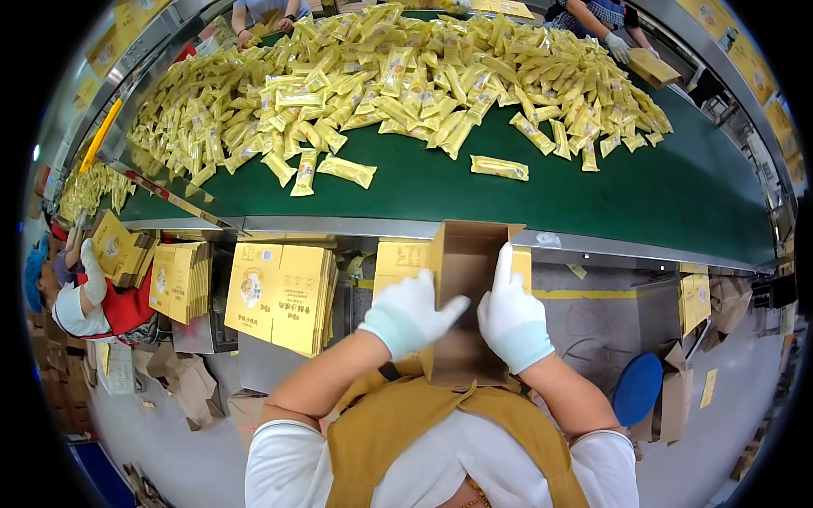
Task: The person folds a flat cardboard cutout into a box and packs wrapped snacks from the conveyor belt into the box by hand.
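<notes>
An open cardboard box, brown inside, stands in front of my chest at the conveyor's near edge. My left hand, in a white glove, grips its left wall, the thumb reaching over the opening. On the opposite wall is my right hand, also gloved, with the index finger stretched along the edge and the other fingers partly hidden. Inside the box I see only bare brown card. Beyond it, a large heap of yellow wrapped snack packets covers the far part of the green conveyor belt.
Flattened yellow cartons stand stacked left of the box, with another stack farther left. A blue stool is at right. Co-workers are across the belt; one gloved hand is near a carton. Another person works at left.
</notes>
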Demonstrator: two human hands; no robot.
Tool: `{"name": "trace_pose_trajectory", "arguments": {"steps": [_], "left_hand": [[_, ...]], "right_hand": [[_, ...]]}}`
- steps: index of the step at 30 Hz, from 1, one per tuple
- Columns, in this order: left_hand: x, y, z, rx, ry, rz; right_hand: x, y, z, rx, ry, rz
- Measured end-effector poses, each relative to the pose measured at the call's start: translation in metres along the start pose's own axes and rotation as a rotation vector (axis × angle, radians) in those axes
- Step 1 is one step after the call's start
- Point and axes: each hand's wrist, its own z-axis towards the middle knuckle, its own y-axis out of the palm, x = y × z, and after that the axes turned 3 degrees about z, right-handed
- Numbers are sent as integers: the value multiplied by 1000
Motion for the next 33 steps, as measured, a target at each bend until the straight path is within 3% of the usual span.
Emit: {"name": "trace_pose_trajectory", "arguments": {"steps": [2, 4, 5, 9, 11, 13, 14, 17, 18, 19, 21, 24, 26, 29, 31, 33], "left_hand": [[-10, -17, 10, -154, -41, -33], [-39, -3, 16, -148, 53, -175], [-50, 4, 17, -148, 94, -251], [-83, 12, 13, -262, 98, -758], [-93, 31, 8, -161, 45, -919], [-86, 55, 5, 211, 91, -934], [-76, 58, 2, 395, 37, -726], [-77, 109, 13, 496, -32, -502], [-83, 130, 23, 604, 103, -275], [-83, 127, 29, 620, 134, -289], [-81, 111, 42, 645, 192, -316], [-104, 78, 89, 745, 283, -154], [-122, 43, 143, 832, 317, -16], [-138, -12, 246, 898, 280, 68], [-143, -40, 317, 846, 104, 89], [-120, -85, 354, 621, -61, 138]], "right_hand": [[13, -4, -1, 73, -44, 91], [32, -3, -3, 107, -76, 222], [37, -8, -4, 22, 0, 307], [76, 8, -6, 151, -62, 707], [104, 42, -7, 156, -35, 948], [107, 69, -10, 189, 20, 1094], [102, 78, -9, 236, 7, 997], [165, 267, -26, 100, -142, 380], [130, 241, -16, 268, -160, 520], [86, 158, 6, 113, 127, 875], [87, 146, 20, 252, -122, 691], [128, 132, 62, 299, -205, 559], [138, 96, 126, 484, -276, 511], [145, 44, 233, 585, -398, 158], [168, 42, 310, 568, -289, -14], [175, 31, 369, 354, 52, -50]]}}
